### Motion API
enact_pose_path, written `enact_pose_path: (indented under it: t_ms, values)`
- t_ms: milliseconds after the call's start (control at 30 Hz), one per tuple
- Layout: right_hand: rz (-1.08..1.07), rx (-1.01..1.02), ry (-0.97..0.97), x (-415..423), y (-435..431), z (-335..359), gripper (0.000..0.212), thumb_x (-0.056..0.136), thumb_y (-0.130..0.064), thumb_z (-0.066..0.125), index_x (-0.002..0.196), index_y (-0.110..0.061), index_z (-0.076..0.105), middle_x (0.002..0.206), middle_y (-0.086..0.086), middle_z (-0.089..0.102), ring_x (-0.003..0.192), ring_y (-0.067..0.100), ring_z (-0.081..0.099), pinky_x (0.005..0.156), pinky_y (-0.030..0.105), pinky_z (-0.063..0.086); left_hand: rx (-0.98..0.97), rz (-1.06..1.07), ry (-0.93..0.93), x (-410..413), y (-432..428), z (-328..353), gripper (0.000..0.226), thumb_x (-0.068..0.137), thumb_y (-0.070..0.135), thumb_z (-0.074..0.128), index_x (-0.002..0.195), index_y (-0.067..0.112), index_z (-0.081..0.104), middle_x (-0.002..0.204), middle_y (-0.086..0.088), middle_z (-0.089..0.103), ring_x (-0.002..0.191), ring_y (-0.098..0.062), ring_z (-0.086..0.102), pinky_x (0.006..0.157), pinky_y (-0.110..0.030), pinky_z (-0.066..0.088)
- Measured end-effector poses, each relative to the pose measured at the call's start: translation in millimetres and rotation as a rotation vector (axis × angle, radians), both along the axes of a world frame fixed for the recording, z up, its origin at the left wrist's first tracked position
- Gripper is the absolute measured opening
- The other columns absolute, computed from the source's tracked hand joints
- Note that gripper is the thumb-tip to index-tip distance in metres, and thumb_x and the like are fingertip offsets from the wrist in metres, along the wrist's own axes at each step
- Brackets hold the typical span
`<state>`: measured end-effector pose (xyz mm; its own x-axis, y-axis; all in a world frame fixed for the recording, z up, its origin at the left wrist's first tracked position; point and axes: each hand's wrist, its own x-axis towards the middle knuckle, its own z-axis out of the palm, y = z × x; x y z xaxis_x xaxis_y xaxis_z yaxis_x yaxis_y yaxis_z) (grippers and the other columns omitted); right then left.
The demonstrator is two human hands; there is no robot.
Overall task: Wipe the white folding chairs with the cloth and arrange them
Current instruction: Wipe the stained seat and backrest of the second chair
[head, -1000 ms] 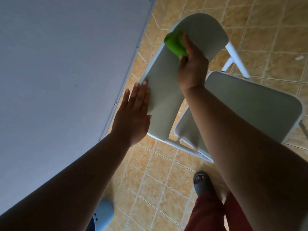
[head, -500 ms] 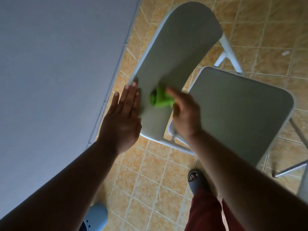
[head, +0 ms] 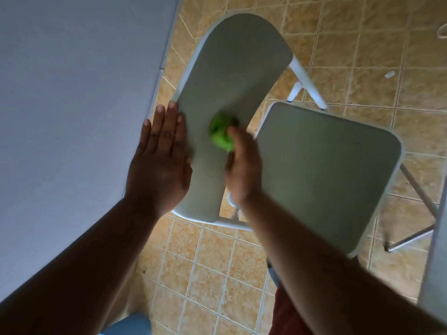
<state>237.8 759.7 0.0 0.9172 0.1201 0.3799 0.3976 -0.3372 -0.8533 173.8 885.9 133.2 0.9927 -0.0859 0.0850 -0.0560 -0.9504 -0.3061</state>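
Head view: the right hand clamps a bunched green cloth against the white folding chair's backrest; the left hand lies flat, fingers together, on the backrest's left edge, beside the seat

One white folding chair fills the middle and right of the frame, with one backrest and one seat. One green cloth sits at the centre. Two hands appear: one left hand left of centre and one right hand just right of it. One pale wall covers the left side.
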Motion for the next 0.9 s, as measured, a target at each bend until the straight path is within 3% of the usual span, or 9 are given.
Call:
enact_pose_path:
  t_ms: [100, 167, 333, 433, 533, 633, 700, 800, 900]
  values:
    - [0.237, 0.034, 0.118, -72, -18, -11, 0.048, 0.084, 0.007, 0.044, 0.128, -0.012, 0.049, 0.123, 0.020, 0.059, 0.114, 0.032, 0.053, 0.105, 0.033, 0.040, -0.010, 0.011, 0.001, 10, 3, -7, 0.064, 0.098, 0.019, 0.041, 0.151, -0.007, 0.018, 0.160, -0.028, 0.012, 0.150, -0.043, 0.009, 0.122, -0.054, 0.014]
    - [0.261, 0.044, 0.127, -73, -30, -7, 0.048, 0.083, 0.006, 0.045, 0.127, -0.013, 0.051, 0.122, 0.017, 0.060, 0.115, 0.026, 0.052, 0.104, 0.033, 0.041, -0.015, -0.003, 0.004, 9, 5, -8, 0.064, 0.098, 0.019, 0.041, 0.151, -0.008, 0.018, 0.160, -0.029, 0.012, 0.150, -0.042, 0.009, 0.122, -0.054, 0.015]
    - [-0.117, 0.161, 0.173, 88, -29, 16, 0.045, 0.080, 0.012, 0.050, 0.122, 0.002, 0.060, 0.117, 0.018, 0.065, 0.111, 0.017, 0.054, 0.101, 0.010, 0.033, -0.007, -0.038, 0.047, 4, 8, -7, 0.063, 0.098, 0.020, 0.038, 0.151, -0.008, 0.019, 0.160, -0.028, 0.013, 0.151, -0.040, 0.009, 0.121, -0.055, 0.018]
    - [-0.221, 0.158, 0.246, 175, -32, 52, 0.040, 0.089, 0.001, 0.049, 0.127, -0.007, 0.057, 0.126, 0.012, 0.060, 0.107, 0.007, 0.050, 0.087, -0.004, 0.030, -0.031, -0.037, 0.051, -4, 5, -12, 0.063, 0.097, 0.020, 0.037, 0.151, -0.007, 0.020, 0.160, -0.027, 0.013, 0.151, -0.039, 0.009, 0.121, -0.054, 0.018]
    - [-0.149, 0.061, 0.192, 193, -14, 78, 0.041, 0.087, -0.002, 0.049, 0.127, -0.011, 0.058, 0.124, 0.013, 0.059, 0.107, 0.018, 0.055, 0.084, 0.006, 0.037, -0.065, -0.024, 0.043, -15, 7, -15, 0.063, 0.096, 0.015, 0.042, 0.151, -0.008, 0.021, 0.160, -0.028, 0.014, 0.151, -0.040, 0.011, 0.121, -0.055, 0.019]
    - [-0.037, 0.034, -0.082, 136, 23, 89, 0.049, 0.076, 0.012, 0.050, 0.121, -0.004, 0.063, 0.115, 0.018, 0.065, 0.101, 0.034, 0.061, 0.090, 0.035, 0.046, -0.086, 0.001, 0.017, -31, 13, -15, 0.063, 0.095, 0.013, 0.045, 0.150, -0.008, 0.022, 0.159, -0.028, 0.017, 0.150, -0.041, 0.014, 0.120, -0.057, 0.022]
    - [0.123, 0.019, -0.169, 70, 33, 84, 0.049, 0.077, 0.013, 0.050, 0.122, -0.005, 0.063, 0.119, 0.017, 0.063, 0.100, 0.036, 0.058, 0.089, 0.037, 0.045, -0.095, 0.001, 0.011, -40, 16, -18, 0.062, 0.096, 0.013, 0.047, 0.149, -0.009, 0.024, 0.158, -0.030, 0.019, 0.149, -0.042, 0.016, 0.119, -0.058, 0.023]
    - [0.323, 0.023, -0.088, -23, 21, 59, 0.042, 0.088, 0.008, 0.048, 0.125, -0.004, 0.062, 0.127, 0.019, 0.058, 0.110, 0.034, 0.052, 0.096, 0.040, 0.045, -0.128, 0.033, 0.001, -53, 22, -19, 0.061, 0.096, 0.014, 0.048, 0.147, -0.013, 0.026, 0.155, -0.034, 0.020, 0.148, -0.044, 0.017, 0.119, -0.059, 0.022]
    - [0.415, -0.015, -0.012, -80, -1, 24, 0.041, 0.087, 0.011, 0.050, 0.124, -0.004, 0.062, 0.121, 0.019, 0.060, 0.111, 0.033, 0.052, 0.096, 0.043, 0.045, -0.158, 0.065, 0.001, -71, 27, -20, 0.059, 0.097, 0.016, 0.044, 0.146, -0.014, 0.028, 0.156, -0.033, 0.020, 0.148, -0.044, 0.017, 0.118, -0.060, 0.023]
